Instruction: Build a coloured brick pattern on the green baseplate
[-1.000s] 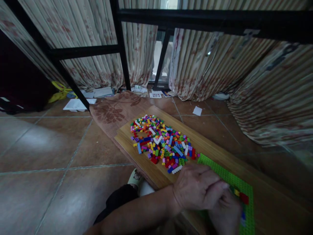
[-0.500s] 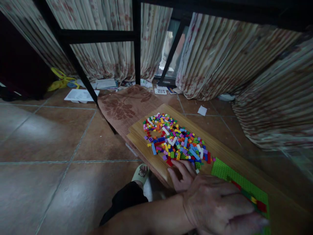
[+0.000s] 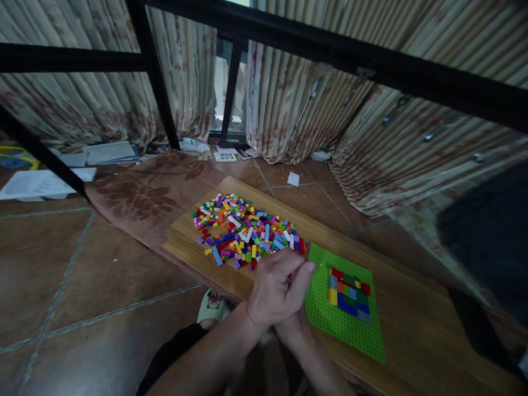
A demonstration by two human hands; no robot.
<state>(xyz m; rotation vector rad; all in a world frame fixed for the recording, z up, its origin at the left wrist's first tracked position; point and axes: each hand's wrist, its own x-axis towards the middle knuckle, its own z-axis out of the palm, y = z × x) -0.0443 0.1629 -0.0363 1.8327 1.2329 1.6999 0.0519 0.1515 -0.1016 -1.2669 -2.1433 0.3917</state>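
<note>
The curled left hand (image 3: 275, 287) mostly hid the right hand (image 3: 293, 325), whose opening, like either's hold, could not be told, near the green studded plastic baseplate (image 3: 342, 330) bearing multicoloured bricks (image 3: 350, 293), beside loose multicoloured plastic bricks (image 3: 247, 234) on the wooden tabletop (image 3: 416, 330).

baseplate (image 3: 330, 324): studded plastic | bricks (image 3: 234, 221): smooth plastic | board (image 3: 408, 300): wood | curtains (image 3: 284, 104): cloth

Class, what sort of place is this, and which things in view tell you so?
Probably a room in a home: patterned curtains hang down to a tiled floor, and colourful toy bricks lie spread on a wooden surface.
</note>
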